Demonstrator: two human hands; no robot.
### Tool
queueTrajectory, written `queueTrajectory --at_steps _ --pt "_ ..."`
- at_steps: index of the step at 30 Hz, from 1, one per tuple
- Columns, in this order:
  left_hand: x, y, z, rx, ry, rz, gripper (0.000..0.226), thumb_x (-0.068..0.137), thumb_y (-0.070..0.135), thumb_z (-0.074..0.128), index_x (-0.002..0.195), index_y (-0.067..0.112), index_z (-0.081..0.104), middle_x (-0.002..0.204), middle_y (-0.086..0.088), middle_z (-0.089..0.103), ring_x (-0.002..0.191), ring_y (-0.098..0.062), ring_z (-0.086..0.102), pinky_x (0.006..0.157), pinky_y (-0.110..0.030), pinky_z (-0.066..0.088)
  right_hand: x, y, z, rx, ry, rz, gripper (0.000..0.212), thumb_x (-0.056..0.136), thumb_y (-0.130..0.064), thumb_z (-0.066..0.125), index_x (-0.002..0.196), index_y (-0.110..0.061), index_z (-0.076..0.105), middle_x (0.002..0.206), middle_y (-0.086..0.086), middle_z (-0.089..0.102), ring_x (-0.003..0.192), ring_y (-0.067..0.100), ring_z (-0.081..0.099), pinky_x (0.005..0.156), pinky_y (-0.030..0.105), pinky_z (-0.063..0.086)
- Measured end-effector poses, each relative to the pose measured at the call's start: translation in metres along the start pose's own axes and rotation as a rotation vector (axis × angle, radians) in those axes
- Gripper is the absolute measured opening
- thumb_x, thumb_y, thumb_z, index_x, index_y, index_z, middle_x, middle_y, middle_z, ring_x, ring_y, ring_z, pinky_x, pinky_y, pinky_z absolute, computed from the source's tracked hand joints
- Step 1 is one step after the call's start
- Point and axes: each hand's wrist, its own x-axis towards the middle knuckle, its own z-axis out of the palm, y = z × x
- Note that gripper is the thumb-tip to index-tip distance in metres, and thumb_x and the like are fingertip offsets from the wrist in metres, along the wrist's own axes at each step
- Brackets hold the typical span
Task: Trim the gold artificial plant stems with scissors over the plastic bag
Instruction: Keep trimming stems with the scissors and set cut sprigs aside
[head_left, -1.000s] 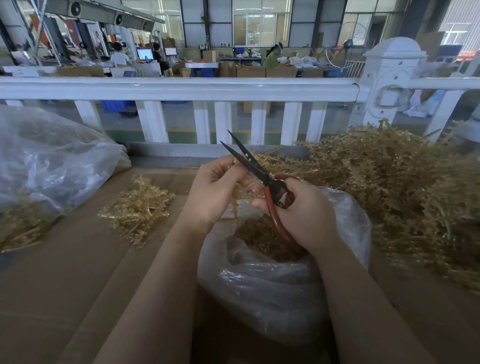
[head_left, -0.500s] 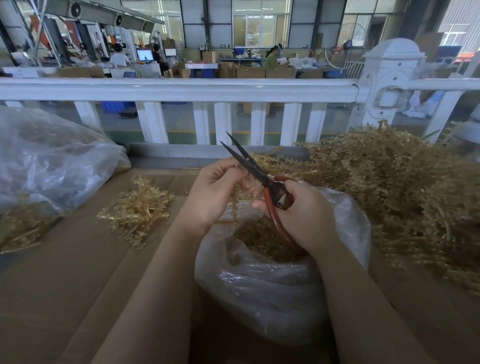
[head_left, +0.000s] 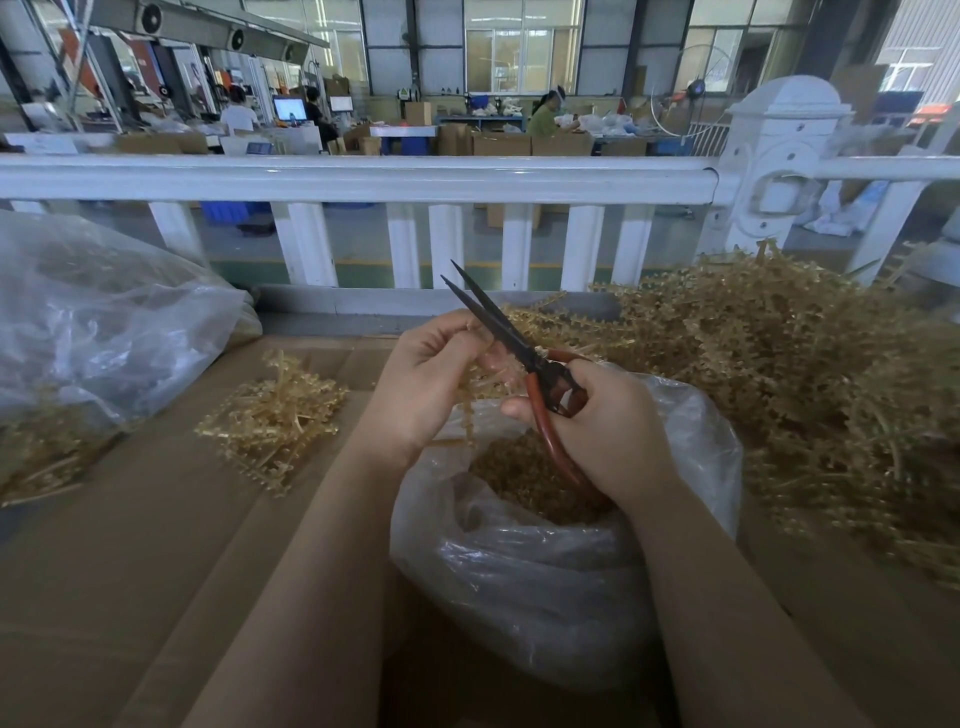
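Plainly unlabelled, scissors (head_left: 511, 340) gripped by right hand (head_left: 602, 431); left hand (head_left: 426, 384) pinches gold stem (head_left: 470, 410) over plastic bag (head_left: 545, 582)

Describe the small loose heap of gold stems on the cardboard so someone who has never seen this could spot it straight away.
Start at the brown cardboard work surface below the white railing. Left of the person's left hand lies a small flat heap of gold plastic plant stems, bare on the cardboard. Unlike the huge gold pile on the right or the stems inside the clear plastic bags, it is small, uncovered and alone.
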Motion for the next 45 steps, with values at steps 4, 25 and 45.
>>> queueTrajectory --at_steps 4,25,45 --pt "0.001 0.002 -0.001 -0.029 0.012 -0.026 0.028 0.101 0.009 0.049 0.080 0.010 0.069 0.071 0.004 0.064 0.069 -0.006 0.059 0.070 -0.015 0.047 0.000 -0.003 -0.001 0.152 0.001 0.037 0.053 0.059 -0.085 0.067 0.075 -0.034 0.067 0.073 -0.025 0.066 0.070 -0.003 0.063 0.058 0.017 0.043" --pt "0.002 0.002 -0.004 -0.210 0.015 -0.381 0.105 0.054 0.048 0.082 0.145 0.018 0.041 0.129 -0.003 0.063 0.113 -0.016 0.063 0.086 -0.026 0.046 0.006 -0.004 -0.012 0.933 -0.065 0.199 0.027 0.088 -0.022 0.071 0.100 0.001 0.064 0.079 0.010 0.069 0.045 0.010 0.039 0.041 0.017 0.030" --pt "-0.003 0.004 0.005 -0.217 -0.250 -0.431 0.025 0.058 0.022 0.084 0.082 0.017 0.077 0.076 0.002 0.071 0.064 -0.006 0.060 0.056 -0.014 0.046 0.007 0.001 -0.010 1.027 -0.008 0.245 0.023 0.081 -0.032 0.074 0.091 -0.012 0.067 0.073 0.005 0.068 0.042 0.006 0.036 0.040 0.018 0.026"
